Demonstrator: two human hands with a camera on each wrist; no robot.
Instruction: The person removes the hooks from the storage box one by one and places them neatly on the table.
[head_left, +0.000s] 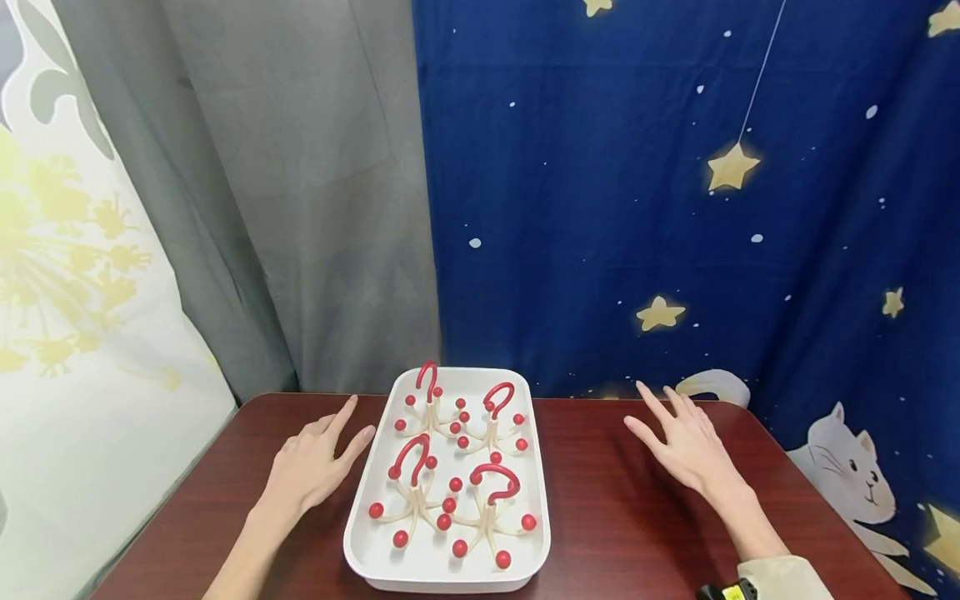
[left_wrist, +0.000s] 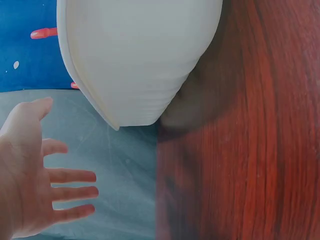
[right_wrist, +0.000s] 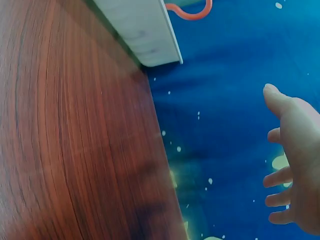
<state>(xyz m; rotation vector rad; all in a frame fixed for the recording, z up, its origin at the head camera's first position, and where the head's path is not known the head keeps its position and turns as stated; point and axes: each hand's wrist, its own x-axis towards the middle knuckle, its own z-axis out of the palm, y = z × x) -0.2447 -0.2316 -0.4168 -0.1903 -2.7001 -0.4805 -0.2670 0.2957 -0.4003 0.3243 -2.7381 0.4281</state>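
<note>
Cream fabric sleeve (head_left: 783,577), one, with black wrist-worn device (head_left: 729,592), seen at the lower right edge. Rectangular white tray (head_left: 472,383), round-cornered, apparently plastic: set lengthwise on the dark red-brown, wood-grained worktop (head_left: 615,508), between the hands. Branching cream pieces (head_left: 489,517), four, each tipped with red balls (head_left: 503,559) and topped with a red hook (head_left: 513,482): stood in the tray, two by two; the splayed branches seem to serve as feet, and the raised walls probably keep all gathered. Left hand (head_left: 307,462), bare: held just beside the tray's left wall, fingers apart, nothing gripped. Right hand (head_left: 690,446), bare: held well apart from the tray, fingers likewise spread, nothing gripped; the tray is perhaps thus left unobstructed. Worktop surface: smooth-looking, shadowed below the right hand. Room: backed by plain grey curtain (head_left: 322,208) and navy curtain (head_left: 585,225), printed with yellow stars (head_left: 733,168) and white cat (head_left: 855,471); white plant-printed cloth (head_left: 90,408) hung at left.
</note>
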